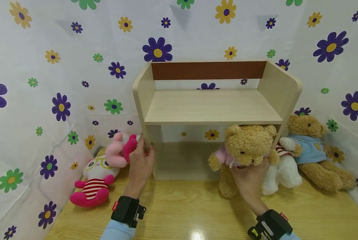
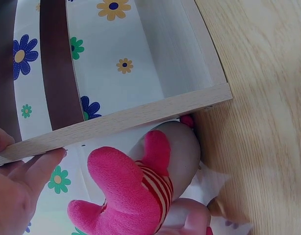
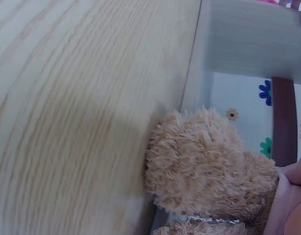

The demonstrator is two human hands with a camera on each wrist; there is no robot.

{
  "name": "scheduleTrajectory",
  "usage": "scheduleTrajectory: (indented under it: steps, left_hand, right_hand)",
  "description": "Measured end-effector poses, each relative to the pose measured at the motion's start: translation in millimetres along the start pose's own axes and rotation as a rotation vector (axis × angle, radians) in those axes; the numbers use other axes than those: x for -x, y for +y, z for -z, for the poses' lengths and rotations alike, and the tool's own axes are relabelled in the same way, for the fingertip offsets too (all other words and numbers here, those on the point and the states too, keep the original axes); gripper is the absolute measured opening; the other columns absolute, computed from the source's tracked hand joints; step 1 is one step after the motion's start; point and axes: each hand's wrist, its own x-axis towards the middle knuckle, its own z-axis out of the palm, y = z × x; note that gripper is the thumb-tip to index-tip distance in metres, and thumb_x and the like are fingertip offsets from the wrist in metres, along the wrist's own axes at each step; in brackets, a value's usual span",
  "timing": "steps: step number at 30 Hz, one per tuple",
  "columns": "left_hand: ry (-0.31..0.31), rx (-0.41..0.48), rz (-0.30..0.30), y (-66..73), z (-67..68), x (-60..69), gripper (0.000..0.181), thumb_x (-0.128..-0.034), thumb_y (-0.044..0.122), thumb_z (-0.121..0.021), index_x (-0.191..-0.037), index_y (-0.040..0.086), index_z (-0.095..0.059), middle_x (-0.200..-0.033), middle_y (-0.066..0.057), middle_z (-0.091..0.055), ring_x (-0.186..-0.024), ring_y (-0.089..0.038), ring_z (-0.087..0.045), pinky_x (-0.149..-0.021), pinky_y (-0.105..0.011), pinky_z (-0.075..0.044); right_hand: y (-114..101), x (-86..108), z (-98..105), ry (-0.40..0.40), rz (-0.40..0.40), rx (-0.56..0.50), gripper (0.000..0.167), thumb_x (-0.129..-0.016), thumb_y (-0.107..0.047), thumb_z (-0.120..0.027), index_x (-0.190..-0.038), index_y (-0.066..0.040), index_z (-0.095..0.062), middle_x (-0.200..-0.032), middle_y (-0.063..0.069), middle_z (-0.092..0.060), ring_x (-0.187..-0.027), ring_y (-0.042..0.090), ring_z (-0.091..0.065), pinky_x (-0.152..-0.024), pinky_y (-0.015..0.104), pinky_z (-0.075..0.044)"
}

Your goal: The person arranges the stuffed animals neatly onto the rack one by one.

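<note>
A small wooden shelf (image 1: 213,106) with two levels stands against the wall. My left hand (image 1: 141,166) grips the front edge of its left side panel; in the left wrist view that hand (image 2: 18,191) has thumb and fingers on either side of the panel (image 2: 111,122). My right hand (image 1: 252,181) holds a brown teddy bear (image 1: 248,146) in a pink top by its body, at the right end of the lower compartment. The bear's head is just under the middle board. In the right wrist view the bear's furry leg (image 3: 199,166) lies across the shelf's lower edge.
Left of the shelf lean a pink-and-white plush toy (image 1: 96,186) with yellow glasses and a pink plush (image 1: 115,151). On the right sit a white plush (image 1: 288,171) with a striped top and a bear in blue (image 1: 309,150). Flowered cloth covers the walls.
</note>
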Motion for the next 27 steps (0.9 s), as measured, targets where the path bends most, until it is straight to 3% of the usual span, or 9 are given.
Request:
scheduleTrajectory:
  steps: [5, 8, 10, 12, 15, 16, 20, 22, 27]
  left_hand:
    - [-0.008, 0.011, -0.002, -0.4, 1.0, 0.6, 0.053, -0.1001, 0.006, -0.062, -0.151, 0.006, -0.045, -0.142, -0.022, -0.062, -0.119, -0.038, -0.067, -0.095, -0.048, -0.056]
    - [-0.005, 0.007, -0.006, -1.0, 1.5, -0.3, 0.053, -0.1003, 0.007, -0.063, -0.151, 0.007, -0.046, -0.142, -0.021, -0.062, -0.118, -0.038, -0.068, -0.094, -0.048, -0.057]
    - [0.006, 0.004, -0.014, -2.0, 1.8, -0.5, 0.053, -0.1000, 0.006, -0.062, -0.150, 0.006, -0.046, -0.139, -0.021, -0.064, -0.112, -0.038, -0.072, -0.091, -0.047, -0.060]
    - [0.012, -0.002, -0.016, -2.2, 1.7, -0.4, 0.052, -0.1000, 0.006, -0.062, -0.150, 0.007, -0.047, -0.133, -0.022, -0.067, -0.096, -0.034, -0.076, -0.083, -0.042, -0.063]
    - [0.014, -0.008, -0.008, -1.5, 0.8, 0.7, 0.050, -0.1005, 0.008, -0.062, -0.149, 0.006, -0.048, -0.122, -0.022, -0.073, -0.075, -0.027, -0.067, -0.069, -0.031, -0.059]
    - [0.011, -0.006, -0.003, -1.1, 0.2, 1.1, 0.050, -0.1007, 0.008, -0.061, -0.149, 0.007, -0.049, -0.121, -0.022, -0.073, -0.073, -0.026, -0.064, -0.068, -0.032, -0.059]
    - [0.005, 0.007, 0.000, -0.8, -1.4, 3.1, 0.050, -0.1003, 0.007, -0.062, -0.149, 0.006, -0.049, -0.126, -0.023, -0.071, -0.075, -0.028, -0.067, -0.074, -0.041, -0.063]
    - [0.007, 0.015, -0.005, -1.8, -1.8, 3.7, 0.051, -0.0994, 0.005, -0.062, -0.148, 0.005, -0.049, -0.128, -0.024, -0.070, -0.077, -0.029, -0.070, -0.078, -0.048, -0.063]
    - [0.014, 0.020, -0.022, -4.1, -2.1, 4.1, 0.049, -0.0988, 0.005, -0.063, -0.146, 0.003, -0.050, -0.127, -0.026, -0.070, -0.085, -0.033, -0.074, -0.083, -0.049, -0.062]
  right_hand:
    - [-1, 10.0, -7, -0.114, -0.197, 0.074, 0.109, -0.070, -0.007, -0.086, -0.156, -0.003, -0.020, -0.138, 0.033, -0.039, -0.122, 0.046, -0.034, -0.102, 0.060, -0.027]
    - [-1, 10.1, -11, -0.159, -0.268, 0.094, 0.118, -0.074, -0.015, -0.088, -0.160, -0.003, -0.009, -0.145, 0.035, -0.032, -0.126, 0.048, -0.031, -0.105, 0.062, -0.028]
    - [-1, 10.0, -15, -0.171, -0.302, 0.097, 0.115, -0.075, -0.018, -0.088, -0.159, -0.001, -0.011, -0.142, 0.037, -0.031, -0.125, 0.047, -0.031, -0.103, 0.061, -0.032]
    - [-2, 9.9, -18, -0.171, -0.335, 0.108, 0.113, -0.077, -0.019, -0.087, -0.158, 0.002, -0.011, -0.140, 0.037, -0.031, -0.124, 0.046, -0.032, -0.102, 0.061, -0.036]
    - [-1, 10.2, -22, -0.152, -0.369, 0.137, 0.112, -0.078, -0.022, -0.087, -0.157, 0.003, -0.012, -0.136, 0.037, -0.032, -0.120, 0.046, -0.034, -0.098, 0.061, -0.039]
    - [0, 10.4, -23, -0.144, -0.376, 0.148, 0.113, -0.078, -0.023, -0.087, -0.158, 0.003, -0.011, -0.137, 0.037, -0.032, -0.120, 0.046, -0.035, -0.098, 0.062, -0.039]
    - [7, 11.6, -23, -0.141, -0.381, 0.169, 0.113, -0.076, -0.027, -0.090, -0.156, 0.003, -0.016, -0.137, 0.039, -0.033, -0.121, 0.048, -0.036, -0.101, 0.064, -0.038]
    - [9, 13.2, -23, -0.156, -0.396, 0.175, 0.106, -0.076, -0.026, -0.089, -0.151, 0.005, -0.021, -0.136, 0.039, -0.034, -0.120, 0.048, -0.036, -0.101, 0.064, -0.038]
    - [15, 16.2, -25, -0.171, -0.408, 0.187, 0.084, -0.077, -0.020, -0.086, -0.137, 0.008, -0.033, -0.127, 0.036, -0.038, -0.116, 0.046, -0.039, -0.097, 0.062, -0.040]
